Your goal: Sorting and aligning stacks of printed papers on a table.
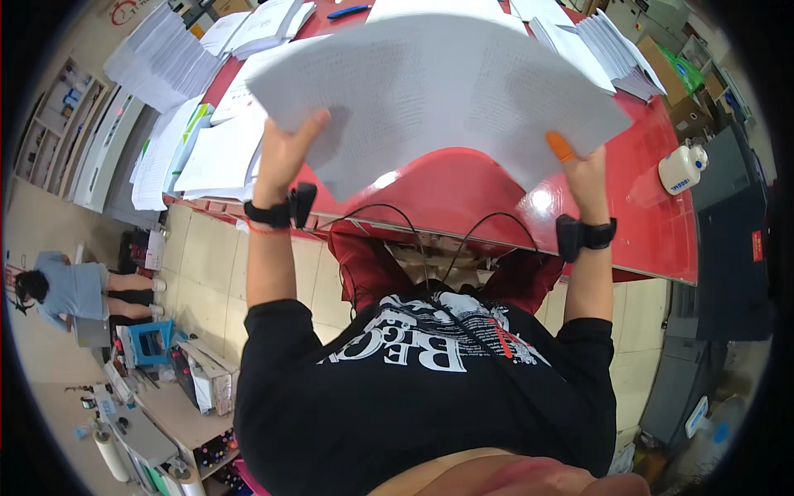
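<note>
A large printed paper sheet (446, 93), bowed along its middle, is held up above the red table (459, 192) in both hands; whether it is one sheet or several, I cannot tell. My left hand (285, 149) grips its left side, thumb on the face towards me and the other fingers hidden behind. On the right side, my right hand (580, 164) pinches it the same way, with an orange finger cot (560, 146) on the thumb. Each wrist wears a black strap with a device. Beyond and left of the sheet lie stacks of printed paper (220, 155).
A tall paper stack (164, 62) stands at the far left, and folded booklets (620, 56) lie at the far right. A white plastic bottle (679, 168) is near the table's right edge. A blue tool (348, 12) lies at the back. Another person (71, 288) stands off to the left.
</note>
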`<state>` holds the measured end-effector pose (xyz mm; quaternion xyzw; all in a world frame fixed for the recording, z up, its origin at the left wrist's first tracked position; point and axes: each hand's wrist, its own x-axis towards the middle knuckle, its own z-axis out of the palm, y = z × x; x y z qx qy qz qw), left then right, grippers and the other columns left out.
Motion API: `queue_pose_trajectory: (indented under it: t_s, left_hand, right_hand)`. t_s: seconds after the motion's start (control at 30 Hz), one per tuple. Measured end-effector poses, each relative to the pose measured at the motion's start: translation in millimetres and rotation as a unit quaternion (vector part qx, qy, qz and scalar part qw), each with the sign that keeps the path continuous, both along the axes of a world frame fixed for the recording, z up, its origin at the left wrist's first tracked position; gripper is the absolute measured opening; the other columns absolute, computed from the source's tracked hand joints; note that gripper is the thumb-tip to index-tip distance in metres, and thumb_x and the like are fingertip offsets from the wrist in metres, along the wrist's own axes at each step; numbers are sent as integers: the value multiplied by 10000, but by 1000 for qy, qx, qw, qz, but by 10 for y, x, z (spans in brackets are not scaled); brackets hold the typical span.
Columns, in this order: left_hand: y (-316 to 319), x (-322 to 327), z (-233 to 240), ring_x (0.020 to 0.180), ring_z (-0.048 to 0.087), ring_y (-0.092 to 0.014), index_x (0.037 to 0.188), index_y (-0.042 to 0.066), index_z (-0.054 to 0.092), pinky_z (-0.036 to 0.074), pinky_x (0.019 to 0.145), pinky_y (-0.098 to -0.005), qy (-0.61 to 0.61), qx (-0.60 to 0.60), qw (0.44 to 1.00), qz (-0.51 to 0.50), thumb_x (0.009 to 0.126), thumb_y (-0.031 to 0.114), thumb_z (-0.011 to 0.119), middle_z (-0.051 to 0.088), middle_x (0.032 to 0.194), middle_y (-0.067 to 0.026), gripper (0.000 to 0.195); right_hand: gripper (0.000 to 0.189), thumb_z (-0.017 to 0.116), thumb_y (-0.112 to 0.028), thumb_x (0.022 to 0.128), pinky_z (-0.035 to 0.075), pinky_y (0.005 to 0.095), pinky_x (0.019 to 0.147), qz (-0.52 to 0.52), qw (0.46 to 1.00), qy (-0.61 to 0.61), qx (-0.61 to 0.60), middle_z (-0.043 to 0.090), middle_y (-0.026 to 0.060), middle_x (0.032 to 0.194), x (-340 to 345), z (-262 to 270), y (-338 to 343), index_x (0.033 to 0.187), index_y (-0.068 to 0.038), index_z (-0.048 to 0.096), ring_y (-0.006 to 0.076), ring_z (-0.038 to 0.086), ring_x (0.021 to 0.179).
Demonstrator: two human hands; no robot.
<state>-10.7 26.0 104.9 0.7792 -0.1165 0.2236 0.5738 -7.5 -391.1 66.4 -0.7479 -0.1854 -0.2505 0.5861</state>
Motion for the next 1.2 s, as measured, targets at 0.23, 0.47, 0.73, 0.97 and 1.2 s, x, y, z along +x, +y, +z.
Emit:
queue_pose_trajectory:
  t_s: [0.23,0.47,0.73,0.97,1.2]
  left_hand:
    - [-90,18,-156,818,600,-109,1038,-52,677,479,712,-302,-93,27,995,-22,1009,236,608,694,883,-48,298]
    - [-1139,-527,-166,953,646,-379,1300,-103,506,521,778,-405,-175,73,982,-28,930,245,643,613,1090,-287,527]
    - [-956,-481,-238,849,691,-372,1200,-3,626,548,716,-404,-74,96,992,42,906,87,610,674,988,-230,309]
    - [-966,-474,-322,670,677,-323,1085,-17,658,517,607,-380,-204,11,978,-48,922,109,661,659,799,-205,206]
    - [-936,-448,-435,716,666,-152,1060,-11,688,523,625,-331,-127,7,990,-59,935,160,691,700,793,-134,212]
  right_hand:
    - [174,670,-30,926,465,250,708,-30,997,36,60,665,7,909,2,-50,98,1093,17,688,73,559,804]
    - [466,662,-36,849,481,374,941,38,996,15,-74,608,189,1227,-536,-98,1167,1298,29,555,295,600,1081]
    - [799,785,-148,826,346,425,1142,-60,977,-95,-183,411,258,1489,-281,86,1045,1472,45,356,371,407,1383]
    - [798,845,-135,781,479,384,1001,163,985,15,49,564,123,1307,0,-175,861,1423,-6,389,232,566,1188]
    - [867,887,-122,732,503,386,967,191,976,-6,105,588,149,1262,-236,-113,900,1412,3,364,243,600,1132]
